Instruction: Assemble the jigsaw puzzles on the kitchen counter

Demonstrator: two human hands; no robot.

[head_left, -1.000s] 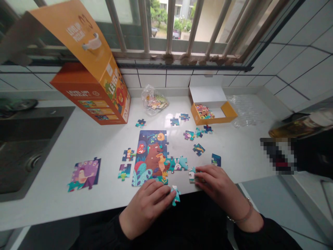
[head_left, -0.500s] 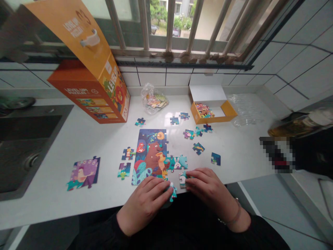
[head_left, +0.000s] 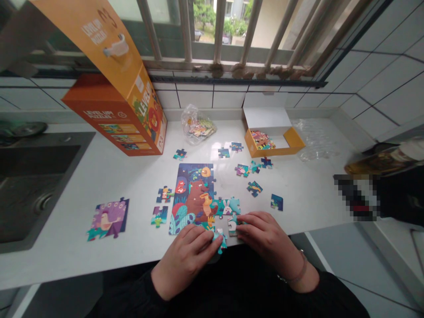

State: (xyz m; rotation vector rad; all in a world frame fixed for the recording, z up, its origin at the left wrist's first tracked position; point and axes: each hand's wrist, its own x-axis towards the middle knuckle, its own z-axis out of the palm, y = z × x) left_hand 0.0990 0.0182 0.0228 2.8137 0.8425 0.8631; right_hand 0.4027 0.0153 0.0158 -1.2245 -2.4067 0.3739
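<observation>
Far left, the purple puzzle section sits on the counter — unchanged, as is the tall orange box behind it. Two loose pieces lie left of the bear section, same as before. Left hand is at the bear section's lower right corner, fingers narrow on a teal piece, which is a bit nearer the section than half a second ago. Rabbit strip still runs off the bear section's right side. Right hand has a narrow pinch on a white-and-teal piece just below the strip's right end — well left of where it was a second ago, now slightly closer to the strip; contact can't be told. Corner piece and small yellow box haven't moved.
</observation>
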